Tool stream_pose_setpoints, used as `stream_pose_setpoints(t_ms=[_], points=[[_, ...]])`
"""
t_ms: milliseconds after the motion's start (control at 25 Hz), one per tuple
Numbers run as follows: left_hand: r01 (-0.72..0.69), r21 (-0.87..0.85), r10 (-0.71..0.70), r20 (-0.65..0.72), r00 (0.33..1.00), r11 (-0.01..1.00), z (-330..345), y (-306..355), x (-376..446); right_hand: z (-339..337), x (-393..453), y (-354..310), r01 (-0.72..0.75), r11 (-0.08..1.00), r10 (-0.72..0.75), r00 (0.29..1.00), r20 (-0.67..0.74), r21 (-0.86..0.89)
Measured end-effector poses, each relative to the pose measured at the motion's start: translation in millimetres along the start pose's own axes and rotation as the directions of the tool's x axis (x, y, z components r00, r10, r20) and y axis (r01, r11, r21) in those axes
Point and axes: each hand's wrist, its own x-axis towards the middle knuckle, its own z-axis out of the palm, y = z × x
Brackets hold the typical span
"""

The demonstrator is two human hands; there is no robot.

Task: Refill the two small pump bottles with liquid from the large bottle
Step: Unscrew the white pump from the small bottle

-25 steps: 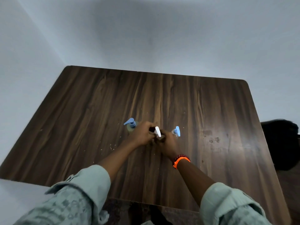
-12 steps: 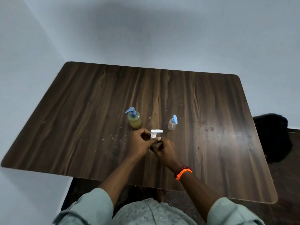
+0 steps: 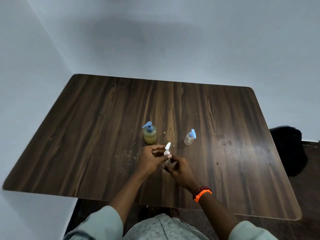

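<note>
A large bottle (image 3: 150, 135) with yellow-green liquid and a blue pump head stands near the table's middle. To its right stands a small clear bottle (image 3: 189, 138) with a blue pump. Nearer to me, a second small bottle with a white pump head (image 3: 167, 149) is held between both hands. My left hand (image 3: 152, 159) pinches the white pump's collar. My right hand (image 3: 180, 168) grips the bottle's body, which is mostly hidden by the fingers.
The dark wooden table (image 3: 86, 135) fills the view, with small crumbs (image 3: 129, 155) left of my hands and pale wall behind. A black object (image 3: 287, 149) sits on the floor beyond the right edge.
The camera pulled back. My hands drew the white-pump bottle toward me, away from the two other bottles. The white pump head has turned from sideways to pointing away.
</note>
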Motion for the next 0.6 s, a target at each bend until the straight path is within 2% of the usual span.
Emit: stream_pose_setpoints(t_ms=[160, 240, 360, 400, 520, 600], points=[[0.024, 0.064, -0.012, -0.185, 0.983, 0.998, 6.9, -6.0, 2.8, 10.2, 2.8, -9.0, -0.004, 0.999, 0.004, 1.000, 0.017, 0.038], [0.049, 0.001, -0.048, -0.135, 0.990, 0.999, 1.7, -9.4, 5.2, 11.6, 1.5, -13.1, -0.021, 0.997, 0.020, 1.000, 0.020, 0.071], [0.087, -0.094, -0.082, 0.054, 0.995, 0.992, -10.6, -13.3, 4.0, 10.2, -1.6, -12.4, -0.027, 0.993, 0.023, 0.999, 0.032, 0.115], [0.089, -0.094, -0.083, 0.068, 0.994, 0.992, -11.5, -14.3, 2.0, 9.9, -3.4, -11.8, -0.033, 0.993, 0.029, 0.999, 0.037, 0.117], [0.091, -0.054, -0.093, -0.046, 0.995, 0.994, -4.2, -14.2, -1.4, 12.3, -8.4, -11.7, -0.053, 0.991, 0.048, 0.998, 0.041, 0.122], [0.094, -0.031, -0.095, -0.065, 0.993, 0.995, 0.6, -13.5, -1.5, 13.5, -10.9, -12.7, -0.069, 0.991, 0.063, 0.997, 0.050, 0.118]])
